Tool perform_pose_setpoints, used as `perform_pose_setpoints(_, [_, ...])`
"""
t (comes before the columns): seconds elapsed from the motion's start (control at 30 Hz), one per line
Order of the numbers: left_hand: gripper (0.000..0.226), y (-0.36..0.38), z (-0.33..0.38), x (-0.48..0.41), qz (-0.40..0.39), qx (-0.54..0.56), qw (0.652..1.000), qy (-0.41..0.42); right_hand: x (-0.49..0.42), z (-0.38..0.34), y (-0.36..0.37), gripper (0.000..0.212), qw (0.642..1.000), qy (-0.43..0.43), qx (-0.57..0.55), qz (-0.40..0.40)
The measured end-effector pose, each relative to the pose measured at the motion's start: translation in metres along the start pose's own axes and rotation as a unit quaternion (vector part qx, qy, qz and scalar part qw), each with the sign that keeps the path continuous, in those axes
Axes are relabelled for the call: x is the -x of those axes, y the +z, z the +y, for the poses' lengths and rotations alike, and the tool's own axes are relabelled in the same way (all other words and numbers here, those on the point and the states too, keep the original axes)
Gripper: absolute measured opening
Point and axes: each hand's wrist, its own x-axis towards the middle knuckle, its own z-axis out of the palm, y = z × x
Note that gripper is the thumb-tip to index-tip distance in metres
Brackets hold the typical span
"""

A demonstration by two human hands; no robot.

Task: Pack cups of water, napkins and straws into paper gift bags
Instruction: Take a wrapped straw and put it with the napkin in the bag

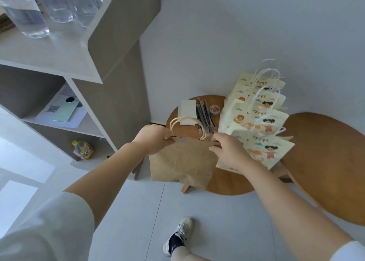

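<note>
brown paper bag (182, 162) hangs between both hands at the near edge of a small round wooden table (227, 185); whether its bottom rests on anything cannot be told. both bare arms reach forward and down. the left hand (153, 142) pinches the bag's top edge at its left corner, thumb on the near side, and the right hand (229, 152) pinches the same edge at the right corner, fingers curled over it. the bag's mouth lies flat and closed between them, with its twisted paper handles (185, 120) standing up. a small sticker (184, 139) on the top edge is too blurred to read. a sheet with a qr code (53, 109) lies on a shelf to the left, and the label on a yellow-capped bottle (83, 150) lower down is unreadable. just beyond the bag on the table lie white napkins (187, 112) and dark straws (204, 114), beside a row of cartoon-printed gift bags (256, 126). cups of water (25, 13) stand on the top shelf, well apart from the hands.
</note>
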Motion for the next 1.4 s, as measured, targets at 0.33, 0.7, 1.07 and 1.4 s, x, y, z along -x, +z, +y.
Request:
perform_pose_setpoints(0.33, [0.022, 0.045, 0.119, 0.035, -0.068, -0.004, 0.992, 0.102, 0.141, 0.067, -0.033, 0.019, 0.988, 0.128, -0.076, 0.043])
perform_pose_setpoints(0.7, [0.025, 0.092, 0.342, -0.018, -0.085, -0.047, 0.976, 0.196, 0.247, 0.234, -0.134, 0.023, 0.961, 0.215, -0.103, 0.14])
perform_pose_setpoints(1.07, [0.028, 0.102, 0.471, -0.125, -0.018, -0.03, 0.981, 0.192, 0.22, 0.356, -0.225, 0.021, 0.945, 0.22, -0.031, 0.241])
perform_pose_setpoints(1.4, [0.025, 0.109, 0.497, -0.288, -0.024, -0.024, 0.986, 0.165, 0.088, 0.458, -0.27, 0.032, 0.943, 0.259, -0.037, 0.203])
